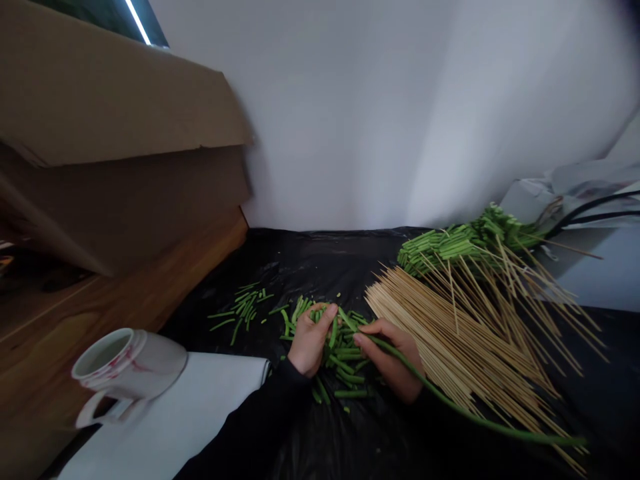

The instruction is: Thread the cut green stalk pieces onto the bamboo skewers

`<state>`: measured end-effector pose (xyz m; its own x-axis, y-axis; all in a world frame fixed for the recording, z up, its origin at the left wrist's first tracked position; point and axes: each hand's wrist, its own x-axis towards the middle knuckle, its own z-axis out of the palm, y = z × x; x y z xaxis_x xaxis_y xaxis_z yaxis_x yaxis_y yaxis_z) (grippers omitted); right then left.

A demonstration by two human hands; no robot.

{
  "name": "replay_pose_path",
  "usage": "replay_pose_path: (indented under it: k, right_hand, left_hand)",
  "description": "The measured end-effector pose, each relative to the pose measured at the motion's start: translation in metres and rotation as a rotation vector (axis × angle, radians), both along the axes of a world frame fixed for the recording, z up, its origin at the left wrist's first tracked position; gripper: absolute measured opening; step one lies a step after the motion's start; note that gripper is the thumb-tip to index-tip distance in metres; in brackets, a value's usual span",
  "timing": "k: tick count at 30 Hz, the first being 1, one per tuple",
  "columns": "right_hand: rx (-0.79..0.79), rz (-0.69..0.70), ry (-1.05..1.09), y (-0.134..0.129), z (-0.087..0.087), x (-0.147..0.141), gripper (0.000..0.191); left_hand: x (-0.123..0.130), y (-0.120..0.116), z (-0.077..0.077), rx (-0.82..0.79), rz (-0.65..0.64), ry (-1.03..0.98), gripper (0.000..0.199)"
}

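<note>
My right hand [393,360] is closed on a long green bean [470,417], whose far end trails to the lower right over the sticks. The bean's near end reaches toward my left hand [311,339], whose fingers are pinched together around green bean pieces. Both hands are above a pile of cut bean pieces [350,392] on black plastic sheeting [320,257]. A smaller group of thin pieces [245,303] lies to the left.
Wooden skewers [440,327] spread across the right side, with bundled green beans [450,243] behind them. A mug [160,363] stands at the lower left by a white sheet [215,387]. A cardboard box [125,100] rises at left; a white wall [340,113] is behind.
</note>
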<state>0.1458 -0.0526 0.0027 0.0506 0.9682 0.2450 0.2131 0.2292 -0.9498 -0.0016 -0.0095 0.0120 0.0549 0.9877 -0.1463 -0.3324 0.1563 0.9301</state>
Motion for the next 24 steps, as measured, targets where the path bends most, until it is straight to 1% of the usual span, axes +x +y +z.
replay_pose_path:
  k: [2,5,7,9,11,13,16,18,21,24]
  right_hand:
    - [-0.065,0.012,0.098,0.002,0.003,0.000,0.018]
    - [-0.095,0.026,0.172,0.003,0.005,0.001,0.020]
    - [-0.103,0.026,0.176,0.003,0.006,0.001,0.020]
    - [-0.111,0.031,0.176,0.003,0.005,0.001,0.021]
    - [-0.127,0.059,0.188,0.004,0.004,0.002,0.021]
    - [-0.161,0.105,0.208,0.006,0.004,0.004,0.022]
    - [-0.238,0.192,0.223,0.008,0.006,0.009,0.024]
    - [-0.283,0.259,0.222,0.010,0.008,0.012,0.025]
    - [-0.325,0.349,0.217,0.010,0.011,0.016,0.025]
    - [-0.353,0.401,0.218,0.009,0.013,0.017,0.024]
  left_hand:
    - [0.001,-0.001,-0.002,0.023,0.013,0.012,0.031]
    - [0.000,0.000,-0.003,0.045,0.038,0.026,0.031]
    - [-0.004,0.005,-0.001,0.036,0.103,0.011,0.032]
    - [-0.011,0.011,0.002,0.016,0.194,-0.025,0.033]
    - [-0.018,0.017,0.005,-0.004,0.218,-0.060,0.033]
    - [-0.024,0.021,0.008,-0.035,0.132,-0.103,0.033]
    - [-0.027,0.020,0.012,-0.064,-0.077,-0.166,0.031]
    - [-0.025,0.017,0.014,-0.066,-0.190,-0.166,0.029]
    - [-0.021,0.010,0.018,-0.051,-0.315,-0.077,0.028]
    - [-0.019,0.004,0.020,-0.029,-0.424,0.050,0.030]
